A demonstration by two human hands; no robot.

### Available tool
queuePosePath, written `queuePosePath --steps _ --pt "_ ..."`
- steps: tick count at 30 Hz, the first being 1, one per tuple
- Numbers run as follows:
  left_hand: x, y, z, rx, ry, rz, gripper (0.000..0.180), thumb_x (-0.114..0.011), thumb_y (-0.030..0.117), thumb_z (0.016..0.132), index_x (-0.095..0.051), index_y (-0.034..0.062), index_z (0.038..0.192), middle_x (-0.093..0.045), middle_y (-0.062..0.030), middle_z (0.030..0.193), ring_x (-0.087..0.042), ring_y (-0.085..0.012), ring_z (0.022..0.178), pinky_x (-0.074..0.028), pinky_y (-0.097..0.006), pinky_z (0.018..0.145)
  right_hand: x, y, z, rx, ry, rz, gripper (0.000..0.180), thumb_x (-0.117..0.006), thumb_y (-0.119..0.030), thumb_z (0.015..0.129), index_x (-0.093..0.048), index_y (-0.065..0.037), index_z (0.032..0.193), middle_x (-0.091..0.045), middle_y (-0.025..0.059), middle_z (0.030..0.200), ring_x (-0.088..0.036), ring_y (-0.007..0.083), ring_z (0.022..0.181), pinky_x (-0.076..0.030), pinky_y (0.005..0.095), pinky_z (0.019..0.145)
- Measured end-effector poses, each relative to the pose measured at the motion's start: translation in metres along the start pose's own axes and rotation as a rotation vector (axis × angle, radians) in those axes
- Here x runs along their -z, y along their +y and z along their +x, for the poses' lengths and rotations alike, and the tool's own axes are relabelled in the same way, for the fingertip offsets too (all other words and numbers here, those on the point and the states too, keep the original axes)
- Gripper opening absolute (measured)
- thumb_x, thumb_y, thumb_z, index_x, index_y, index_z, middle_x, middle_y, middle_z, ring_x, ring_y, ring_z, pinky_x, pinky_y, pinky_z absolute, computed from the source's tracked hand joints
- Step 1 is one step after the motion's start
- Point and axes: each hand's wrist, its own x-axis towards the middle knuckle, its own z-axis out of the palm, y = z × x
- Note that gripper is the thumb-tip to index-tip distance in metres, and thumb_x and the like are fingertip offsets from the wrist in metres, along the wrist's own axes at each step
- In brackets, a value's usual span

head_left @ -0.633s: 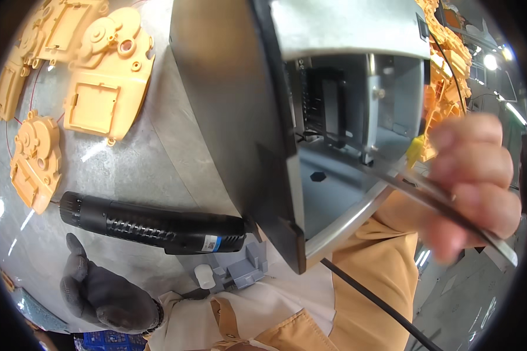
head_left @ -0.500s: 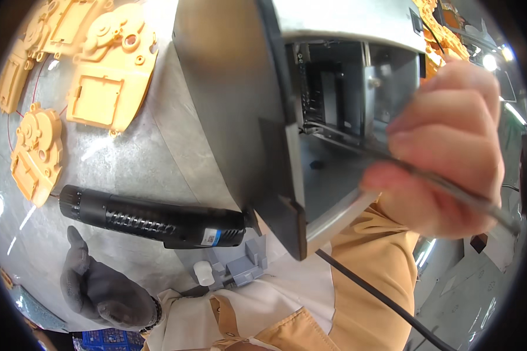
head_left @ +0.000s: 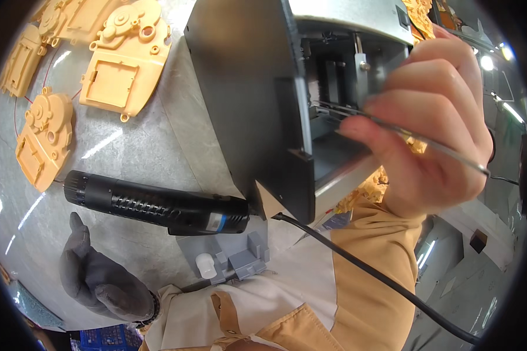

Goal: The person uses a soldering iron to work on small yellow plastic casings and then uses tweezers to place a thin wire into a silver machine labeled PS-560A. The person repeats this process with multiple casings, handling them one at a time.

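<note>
Standing open just left of the bare right hand (head_left: pixel 433 111), a black-panelled metal case (head_left: pixel 246 88) is reached into, apparently the step in hand; a black cylindrical tool (head_left: pixel 152 203) lies beyond the open, empty, gloved left hand (head_left: pixel 108 284); tweezers (head_left: pixel 445 148) are gripped by the right, tips at the opening, steady aim seemingly called for next.

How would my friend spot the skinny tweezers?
Find the big black-panelled box in the upper middle, then the bare right hand at its open side. Pinched in that hand are the tweezers, slanting into the opening. Unlike the thick black cable below, they are thin, straight and silvery, with two prongs.
</note>
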Motion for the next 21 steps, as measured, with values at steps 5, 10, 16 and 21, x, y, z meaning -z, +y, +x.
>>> queuePosePath --steps 5,10,16,21 --pt "0.001 0.002 -0.001 0.023 0.027 -0.017 0.054 -0.037 0.037 0.094 -0.034 -0.0048 0.127 -0.048 -0.0263 0.12 -0.045 -0.0368 0.119 -0.029 -0.048 0.104 0.024 0.009 0.01 0.079 -0.169 -0.032 0.034 -0.079 -0.015 0.048 -0.059 0.001 0.07 -0.054 0.0092 0.061 -0.049 0.0244 0.065 -0.04 0.0407 0.075" --pt "-0.001 -0.005 -0.004 0.01 0.005 -0.073 0.054 -0.037 0.038 0.093 -0.034 -0.0047 0.127 -0.048 -0.0255 0.12 -0.045 -0.0363 0.119 -0.029 -0.049 0.104 0.006 0.012 0.0 0.044 -0.041 0.071 0.033 -0.079 -0.008 0.049 -0.058 0.004 0.071 -0.053 0.0102 0.063 -0.048 0.024 0.064 -0.037 0.035 0.063" --pt "-0.015 0.008 -0.001 0.079 0.182 -0.052 0.057 -0.048 0.037 0.086 -0.039 -0.0085 0.119 -0.053 -0.0253 0.108 -0.052 -0.0347 0.104 -0.031 -0.053 0.101 0.018 0.009 0.009 0.053 -0.106 0.068 0.032 -0.078 -0.007 0.048 -0.058 0.004 0.071 -0.053 0.0095 0.063 -0.048 0.0235 0.063 -0.036 0.0338 0.059" --pt "-0.005 0.003 -0.002 0.031 0.037 0.004 0.055 -0.042 0.037 0.09 -0.036 -0.0063 0.123 -0.051 -0.0238 0.115 -0.049 -0.0347 0.111 -0.03 -0.053 0.103 0.006 0.01 0.0 0.028 -0.05 0.053 0.032 -0.078 -0.006 0.05 -0.059 0.004 0.073 -0.055 0.01 0.064 -0.049 0.0228 0.064 -0.039 0.035 0.062"
